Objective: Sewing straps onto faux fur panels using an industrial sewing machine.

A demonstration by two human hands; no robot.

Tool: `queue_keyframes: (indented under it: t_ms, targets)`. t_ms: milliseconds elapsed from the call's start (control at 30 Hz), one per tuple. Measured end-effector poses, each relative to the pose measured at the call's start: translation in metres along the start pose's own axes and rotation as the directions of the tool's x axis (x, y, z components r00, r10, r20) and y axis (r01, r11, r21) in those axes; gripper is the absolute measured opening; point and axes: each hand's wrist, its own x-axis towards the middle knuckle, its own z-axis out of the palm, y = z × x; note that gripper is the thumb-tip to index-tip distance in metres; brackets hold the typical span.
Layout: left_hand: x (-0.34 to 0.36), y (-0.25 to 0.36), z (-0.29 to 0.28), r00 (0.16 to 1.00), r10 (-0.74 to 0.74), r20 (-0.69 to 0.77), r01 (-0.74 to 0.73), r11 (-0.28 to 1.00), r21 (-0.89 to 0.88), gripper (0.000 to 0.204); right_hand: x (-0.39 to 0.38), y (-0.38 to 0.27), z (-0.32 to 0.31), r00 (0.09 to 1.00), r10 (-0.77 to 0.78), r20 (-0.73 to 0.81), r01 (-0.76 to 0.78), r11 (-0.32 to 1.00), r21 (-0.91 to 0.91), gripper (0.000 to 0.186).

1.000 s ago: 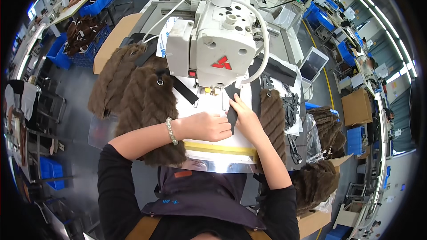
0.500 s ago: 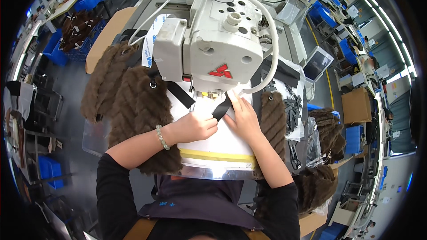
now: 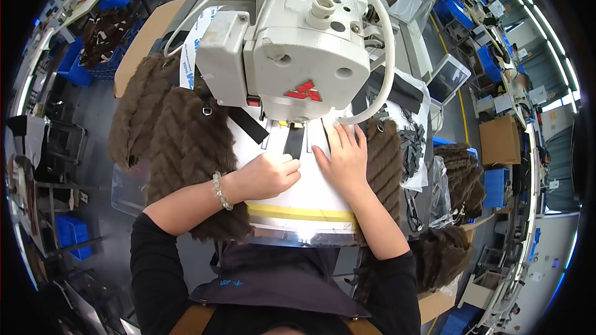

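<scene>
A white sewing machine head (image 3: 310, 68) fills the upper middle of the view, over a white work plate (image 3: 298, 201). My left hand (image 3: 268, 175) is closed on the near end of a black strap (image 3: 294, 142). That strap runs straight away from me, and its far end is hidden below the machine head. My right hand (image 3: 343, 158) lies on the plate to the strap's right, fingers stretched and apart, with nothing in it. Left of the strap, a second black strap (image 3: 249, 126) slants out from a brown furry piece (image 3: 189, 142) with a metal ring.
Right of the plate lie another brown furry piece (image 3: 386, 167) and a pile of small black straps (image 3: 411, 152) on white plastic. A screen (image 3: 449, 79) stands beyond them. More brown fur pieces (image 3: 437, 260) are stacked at the lower right. Blue crates (image 3: 72, 234) stand farther out.
The strap has swung from slanting between both hands to lying straight under the machine head. My right hand has let go, shifted slightly right and spread its fingers.
</scene>
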Motion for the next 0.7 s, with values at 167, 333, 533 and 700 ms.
queue_keyframes:
  t_ms: [167, 333, 533, 700]
  targets:
    - [0.001, -0.010, 0.003, 0.993, -0.096, -0.062, 0.102, 0.991, 0.089, 0.007, -0.002, -0.001, 0.000, 0.992, -0.122, 0.008, 0.121, 0.989, 0.084, 0.045]
    - [-0.002, -0.017, -0.002, 0.987, -0.153, -0.045, 0.159, 0.960, 0.228, 0.014, -0.002, -0.001, 0.003, 0.987, -0.158, 0.042, 0.153, 0.983, 0.104, 0.039]
    - [0.000, -0.002, -0.002, 0.984, -0.168, -0.065, 0.179, 0.953, 0.244, 0.027, -0.006, -0.003, 0.005, 0.994, -0.073, 0.079, 0.067, 0.995, 0.074, 0.043]
    - [0.000, 0.004, -0.003, 0.958, -0.257, 0.126, 0.249, 0.965, 0.077, 0.049, -0.003, -0.002, 0.003, 0.994, -0.057, 0.089, 0.046, 0.991, 0.125, 0.044]
